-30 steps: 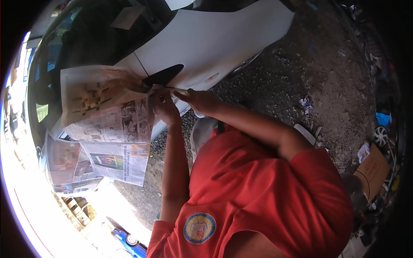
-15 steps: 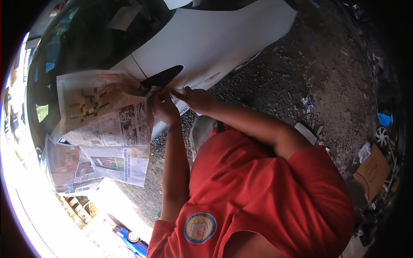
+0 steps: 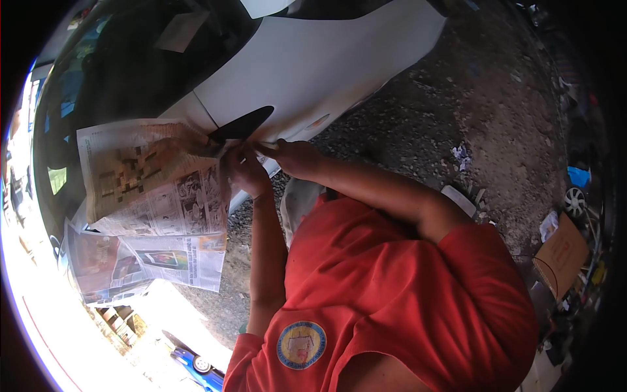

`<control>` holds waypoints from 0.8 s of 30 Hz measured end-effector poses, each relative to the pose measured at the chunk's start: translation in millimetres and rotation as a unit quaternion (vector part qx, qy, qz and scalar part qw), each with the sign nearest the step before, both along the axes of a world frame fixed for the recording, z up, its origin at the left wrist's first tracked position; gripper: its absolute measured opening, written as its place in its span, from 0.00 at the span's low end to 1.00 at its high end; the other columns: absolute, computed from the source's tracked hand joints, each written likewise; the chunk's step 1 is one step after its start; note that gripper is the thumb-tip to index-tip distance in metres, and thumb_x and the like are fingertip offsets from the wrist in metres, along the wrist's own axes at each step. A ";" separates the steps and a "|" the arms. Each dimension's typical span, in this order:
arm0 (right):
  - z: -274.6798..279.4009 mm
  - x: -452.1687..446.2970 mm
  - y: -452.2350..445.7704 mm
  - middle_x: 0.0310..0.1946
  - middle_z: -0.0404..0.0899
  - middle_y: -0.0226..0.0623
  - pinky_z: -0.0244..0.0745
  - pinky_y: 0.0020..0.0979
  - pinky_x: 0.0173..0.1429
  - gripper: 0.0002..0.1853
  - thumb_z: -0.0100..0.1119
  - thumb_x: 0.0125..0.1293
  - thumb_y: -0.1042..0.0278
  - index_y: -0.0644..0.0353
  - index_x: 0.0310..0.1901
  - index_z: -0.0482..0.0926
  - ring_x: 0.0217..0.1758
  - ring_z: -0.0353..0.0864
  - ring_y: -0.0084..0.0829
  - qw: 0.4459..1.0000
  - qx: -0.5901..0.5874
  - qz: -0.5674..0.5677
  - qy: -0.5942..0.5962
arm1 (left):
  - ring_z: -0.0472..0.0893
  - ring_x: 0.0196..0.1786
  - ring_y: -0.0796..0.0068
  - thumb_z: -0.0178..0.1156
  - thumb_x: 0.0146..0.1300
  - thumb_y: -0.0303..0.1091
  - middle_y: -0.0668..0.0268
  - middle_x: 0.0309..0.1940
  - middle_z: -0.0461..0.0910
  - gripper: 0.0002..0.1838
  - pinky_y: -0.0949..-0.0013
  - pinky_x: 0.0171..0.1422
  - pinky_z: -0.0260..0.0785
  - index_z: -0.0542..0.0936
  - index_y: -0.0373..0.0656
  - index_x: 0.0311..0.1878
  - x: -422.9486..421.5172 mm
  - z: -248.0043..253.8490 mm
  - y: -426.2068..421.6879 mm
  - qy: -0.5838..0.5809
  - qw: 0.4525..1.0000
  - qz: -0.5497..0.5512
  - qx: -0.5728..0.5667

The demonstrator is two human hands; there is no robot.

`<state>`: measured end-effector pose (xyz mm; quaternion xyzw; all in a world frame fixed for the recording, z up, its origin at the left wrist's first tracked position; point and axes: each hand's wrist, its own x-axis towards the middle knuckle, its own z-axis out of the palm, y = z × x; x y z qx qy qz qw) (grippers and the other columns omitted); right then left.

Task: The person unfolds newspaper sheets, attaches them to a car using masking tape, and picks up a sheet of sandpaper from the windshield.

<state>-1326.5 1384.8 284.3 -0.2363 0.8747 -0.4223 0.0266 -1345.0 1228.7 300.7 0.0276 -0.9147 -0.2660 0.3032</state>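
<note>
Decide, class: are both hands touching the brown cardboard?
No, the left hand and right hand are beside the black triangle on the white car.

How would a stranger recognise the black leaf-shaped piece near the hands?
Find the white car panel. At its end near the printed newspaper sheet, just above the bare left hand, is the black leaf-shaped piece. Its plain dark colour sets it apart from panel and newspaper.

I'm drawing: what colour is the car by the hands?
The car looks white, shown best in the head view.
</note>
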 end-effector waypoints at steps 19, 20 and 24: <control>2.4 -2.0 -1.4 0.35 0.78 0.46 0.79 0.42 0.28 0.38 0.51 0.68 0.69 0.32 0.79 0.57 0.25 0.83 0.43 0.996 0.092 -0.002 0.006 | 0.81 0.39 0.65 0.63 0.69 0.33 0.56 0.42 0.79 0.12 0.62 0.48 0.75 0.75 0.35 0.46 6.1 25.1 14.7 -0.114 0.952 0.024 0.284; 5.0 -0.6 -1.3 0.35 0.78 0.47 0.79 0.43 0.29 0.36 0.51 0.69 0.69 0.32 0.78 0.59 0.27 0.84 0.44 0.996 0.094 -0.004 -0.008 | 0.82 0.41 0.62 0.62 0.69 0.34 0.54 0.43 0.80 0.12 0.60 0.49 0.75 0.76 0.36 0.48 13.2 25.7 11.5 -0.152 0.975 0.004 0.160; 23.2 1.3 3.3 0.37 0.79 0.48 0.80 0.46 0.33 0.33 0.48 0.70 0.69 0.33 0.77 0.63 0.30 0.85 0.45 0.992 0.119 -0.003 -0.036 | 0.85 0.42 0.50 0.56 0.67 0.35 0.51 0.40 0.81 0.20 0.52 0.44 0.79 0.73 0.45 0.62 44.3 46.7 6.8 -0.305 0.932 -0.086 -0.177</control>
